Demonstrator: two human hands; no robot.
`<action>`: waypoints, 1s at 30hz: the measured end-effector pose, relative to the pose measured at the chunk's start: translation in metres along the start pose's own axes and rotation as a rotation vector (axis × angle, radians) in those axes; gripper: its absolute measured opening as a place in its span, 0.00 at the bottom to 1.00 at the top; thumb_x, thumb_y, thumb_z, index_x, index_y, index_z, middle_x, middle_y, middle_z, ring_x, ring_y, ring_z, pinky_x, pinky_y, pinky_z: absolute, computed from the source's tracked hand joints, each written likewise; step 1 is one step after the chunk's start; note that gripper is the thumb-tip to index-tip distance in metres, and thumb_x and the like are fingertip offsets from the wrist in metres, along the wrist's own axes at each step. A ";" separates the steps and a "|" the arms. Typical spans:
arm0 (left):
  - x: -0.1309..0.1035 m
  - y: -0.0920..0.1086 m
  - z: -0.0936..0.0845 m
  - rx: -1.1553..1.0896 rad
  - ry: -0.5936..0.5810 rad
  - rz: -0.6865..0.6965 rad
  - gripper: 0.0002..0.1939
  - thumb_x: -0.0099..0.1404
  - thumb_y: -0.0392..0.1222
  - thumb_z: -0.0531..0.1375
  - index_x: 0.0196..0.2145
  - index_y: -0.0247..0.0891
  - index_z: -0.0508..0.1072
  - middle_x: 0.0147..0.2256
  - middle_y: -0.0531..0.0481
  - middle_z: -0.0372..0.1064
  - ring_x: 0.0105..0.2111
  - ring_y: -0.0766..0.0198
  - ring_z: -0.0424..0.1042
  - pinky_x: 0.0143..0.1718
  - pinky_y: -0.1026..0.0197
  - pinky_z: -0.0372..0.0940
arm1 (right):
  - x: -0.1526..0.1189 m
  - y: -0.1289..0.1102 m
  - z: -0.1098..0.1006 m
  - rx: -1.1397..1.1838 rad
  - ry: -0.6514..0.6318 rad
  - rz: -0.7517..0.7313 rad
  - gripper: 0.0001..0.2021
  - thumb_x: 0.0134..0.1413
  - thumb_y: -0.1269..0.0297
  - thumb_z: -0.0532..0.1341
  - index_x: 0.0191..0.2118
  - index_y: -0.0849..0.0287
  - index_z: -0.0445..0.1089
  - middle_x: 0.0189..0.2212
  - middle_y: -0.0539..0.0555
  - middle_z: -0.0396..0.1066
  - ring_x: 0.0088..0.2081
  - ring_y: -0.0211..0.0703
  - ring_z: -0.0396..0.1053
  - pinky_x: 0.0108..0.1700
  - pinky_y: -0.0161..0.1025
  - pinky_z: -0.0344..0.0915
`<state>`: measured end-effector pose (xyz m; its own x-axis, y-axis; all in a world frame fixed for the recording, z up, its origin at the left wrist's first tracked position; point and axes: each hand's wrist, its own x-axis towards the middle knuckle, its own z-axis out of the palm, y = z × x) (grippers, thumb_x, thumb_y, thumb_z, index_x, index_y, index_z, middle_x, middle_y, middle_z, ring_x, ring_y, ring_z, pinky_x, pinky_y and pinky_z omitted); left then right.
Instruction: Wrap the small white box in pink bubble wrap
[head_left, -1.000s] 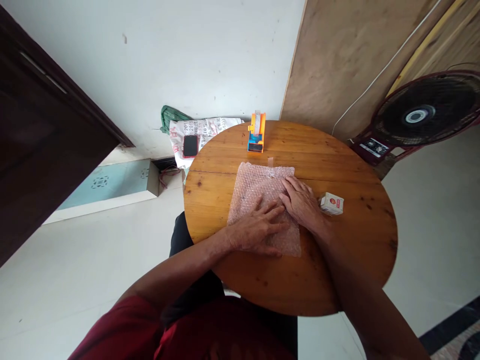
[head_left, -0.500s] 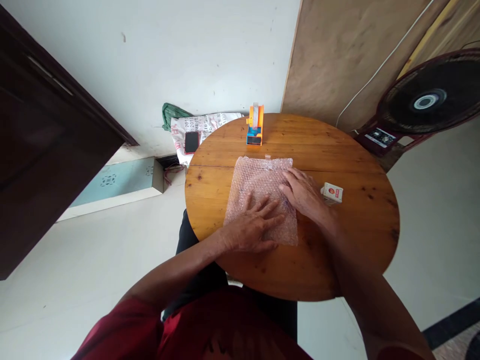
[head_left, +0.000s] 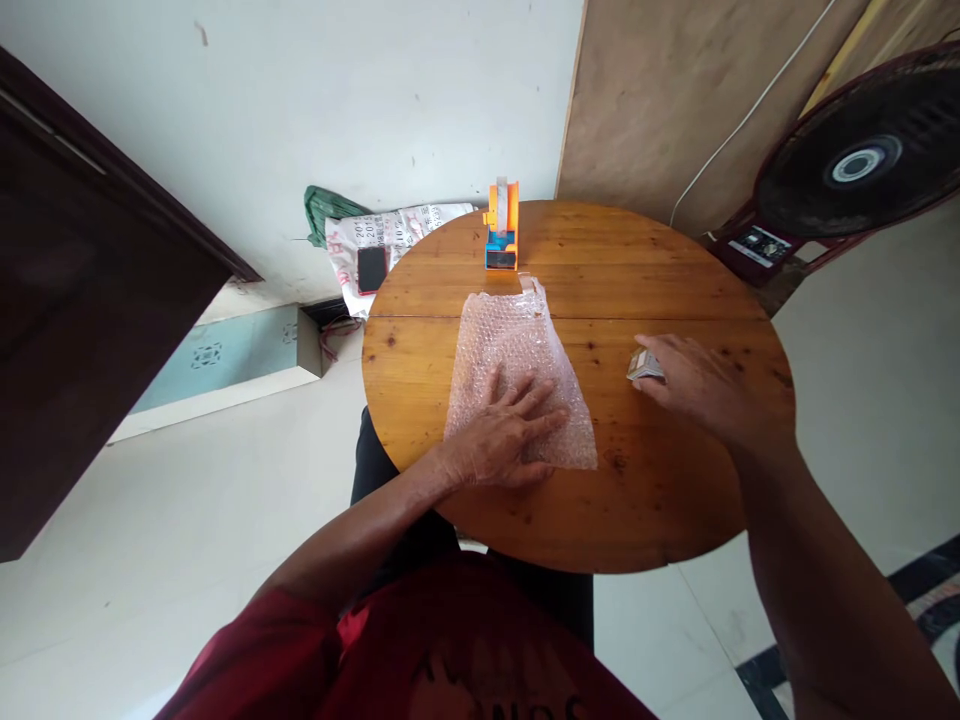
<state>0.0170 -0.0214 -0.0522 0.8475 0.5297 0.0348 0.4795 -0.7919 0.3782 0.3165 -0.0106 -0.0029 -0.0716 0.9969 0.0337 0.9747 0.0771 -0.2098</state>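
Note:
A clear pinkish sheet of bubble wrap [head_left: 495, 335] lies on the round wooden table. My left hand [head_left: 502, 435] rests flat on its lower part, fingers spread. A strip of tape [head_left: 527, 284] sticks out at the wrap's top edge, and the right side slants inward towards the top. To the right, my right hand [head_left: 694, 380] has its thumb and fingers around a small box [head_left: 645, 364], most of which the hand hides. The box appears to be on or just above the table.
An orange and blue tape dispenser [head_left: 502, 230] stands near the table's far edge. Beyond the left edge, a phone [head_left: 372, 270] lies on a white printed sack [head_left: 420, 225] beside a green bag [head_left: 330, 210]. A large fan [head_left: 862, 160] stands at the right.
My right hand has left the bubble wrap and moved right to take hold of the small box. The wrap's upper right corner has shifted inward. My left hand stays on the wrap.

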 end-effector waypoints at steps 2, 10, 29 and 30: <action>0.000 0.000 0.001 0.003 0.004 0.004 0.38 0.64 0.60 0.60 0.68 0.45 0.60 0.72 0.37 0.41 0.71 0.32 0.40 0.65 0.22 0.25 | -0.002 0.003 0.000 0.068 0.052 0.071 0.22 0.51 0.61 0.65 0.53 0.56 0.72 0.43 0.65 0.77 0.47 0.69 0.72 0.47 0.62 0.66; -0.001 0.001 -0.001 0.016 0.021 0.019 0.37 0.65 0.59 0.59 0.68 0.44 0.59 0.71 0.38 0.45 0.71 0.33 0.39 0.66 0.23 0.26 | -0.029 -0.076 -0.048 0.753 0.089 -0.088 0.26 0.52 0.59 0.69 0.57 0.47 0.70 0.47 0.53 0.77 0.42 0.48 0.76 0.44 0.47 0.72; -0.023 -0.018 -0.025 -0.204 0.212 0.057 0.21 0.69 0.47 0.59 0.57 0.41 0.72 0.61 0.45 0.67 0.64 0.54 0.62 0.68 0.46 0.55 | 0.042 -0.096 0.046 0.857 -0.080 0.004 0.26 0.49 0.57 0.66 0.55 0.54 0.68 0.38 0.50 0.74 0.40 0.46 0.71 0.46 0.46 0.68; -0.024 -0.022 -0.023 -0.194 0.296 0.012 0.17 0.70 0.44 0.58 0.54 0.39 0.74 0.57 0.44 0.71 0.61 0.55 0.66 0.65 0.47 0.60 | 0.042 -0.096 0.047 0.861 -0.086 -0.013 0.27 0.48 0.58 0.66 0.56 0.54 0.68 0.39 0.51 0.75 0.41 0.47 0.72 0.47 0.47 0.69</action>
<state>-0.0192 -0.0105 -0.0403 0.7364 0.6085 0.2958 0.3940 -0.7411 0.5436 0.2097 0.0249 -0.0276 -0.1315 0.9910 -0.0256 0.4761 0.0404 -0.8785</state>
